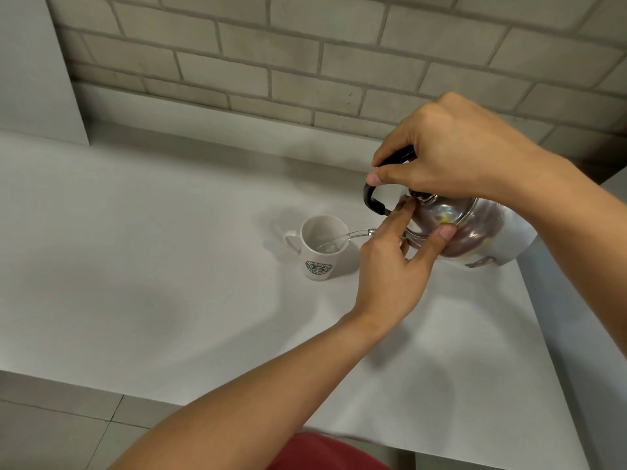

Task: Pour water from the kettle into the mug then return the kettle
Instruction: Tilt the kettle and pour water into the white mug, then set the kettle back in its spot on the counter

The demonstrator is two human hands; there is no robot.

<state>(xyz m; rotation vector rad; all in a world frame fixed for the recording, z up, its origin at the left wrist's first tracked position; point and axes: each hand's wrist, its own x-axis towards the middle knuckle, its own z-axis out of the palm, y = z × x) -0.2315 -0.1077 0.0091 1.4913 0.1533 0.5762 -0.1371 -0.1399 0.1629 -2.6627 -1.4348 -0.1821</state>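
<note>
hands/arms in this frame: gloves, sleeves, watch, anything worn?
Nothing worn on either. The left hand and right hand are bare, with no gloves, rings, watch or wristband visible. Both forearms are uncovered as far as the frame shows, with no sleeve edge in view. Fingernails look short and unpainted. The only clothing seen is a patch of red fabric at the bottom edge.

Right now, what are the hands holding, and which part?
The kettle. The right hand grips its black handle on top; the left hand presses fingers on the lid while water pours into the mug.
</note>
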